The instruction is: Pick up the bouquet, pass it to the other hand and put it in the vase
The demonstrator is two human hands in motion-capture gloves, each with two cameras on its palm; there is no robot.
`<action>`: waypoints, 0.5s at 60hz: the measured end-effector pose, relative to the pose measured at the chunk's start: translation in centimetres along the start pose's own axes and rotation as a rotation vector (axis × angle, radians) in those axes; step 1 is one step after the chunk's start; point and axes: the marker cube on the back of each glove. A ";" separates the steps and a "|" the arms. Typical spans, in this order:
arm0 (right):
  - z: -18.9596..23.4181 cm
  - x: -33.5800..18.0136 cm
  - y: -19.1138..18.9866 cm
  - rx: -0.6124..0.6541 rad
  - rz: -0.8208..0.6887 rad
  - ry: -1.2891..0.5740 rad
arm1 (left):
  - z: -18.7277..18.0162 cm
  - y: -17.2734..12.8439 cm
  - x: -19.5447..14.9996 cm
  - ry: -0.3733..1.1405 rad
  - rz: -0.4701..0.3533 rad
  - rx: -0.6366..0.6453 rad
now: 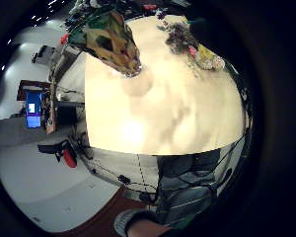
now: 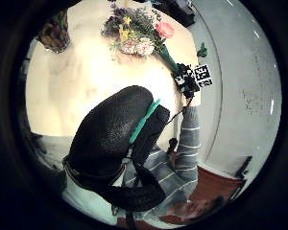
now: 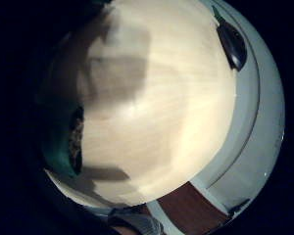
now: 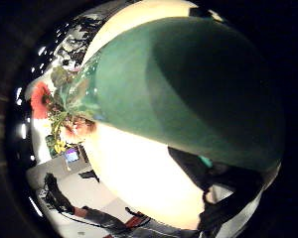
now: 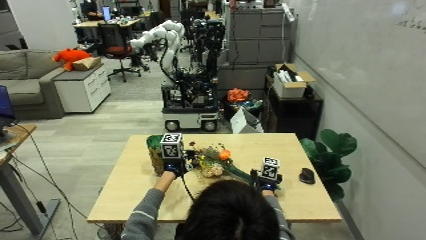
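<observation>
From the outside view I read the nearest things first: just above the head at the bottom centre, my right hand (image 5: 267,181) sits right of centre on the tabletop (image 5: 133,190), and its thumb side palm view is filled by the green wrapped stem end, so I judge its fingers are curled round the bouquet (image 5: 214,161). The blooms fan up and left from that hand toward the middle of the frame, an orange flower uppermost. My left hand (image 5: 174,167) is left of centre, close beside the flower heads; its thumb side palm view shows dark glove fingers (image 2: 115,129) curled and nothing between them but a thin teal strip, with the bouquet lying apart from them, so I take it as holding nothing of the task. Just behind it, toward the upper left of the tabletop, stands the vase (image 5: 155,150), with no stems in it.

So pickup looks done; the handover and the placing in the vase remain, as far as I can judge.
</observation>
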 end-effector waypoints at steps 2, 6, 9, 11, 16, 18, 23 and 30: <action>0.2 -0.7 0.1 -0.015 -0.049 0.011 | 0.2 -0.2 -0.2 -0.003 -0.005 -0.002; -1.1 -0.6 -1.3 0.215 0.037 0.111 | -0.2 0.5 0.0 0.005 0.008 -0.001; -2.2 0.2 -2.2 0.359 0.152 0.213 | -0.6 0.9 0.0 0.004 -0.003 0.003; -2.5 0.1 -2.0 0.366 0.178 0.237 | -0.6 0.8 -0.1 0.002 -0.012 0.008; -3.6 0.4 -1.5 0.412 0.241 0.318 | -0.9 0.7 -0.2 -0.002 -0.014 0.027; -4.0 0.4 -1.6 0.432 0.234 0.335 | -1.1 1.0 -0.2 -0.005 -0.011 0.026; -5.2 -0.5 -3.0 0.592 0.131 0.272 | -1.4 1.1 -0.2 -0.004 -0.013 0.022; -6.0 0.4 -2.5 0.661 0.161 0.368 | -2.3 1.3 0.1 -0.009 -0.007 0.040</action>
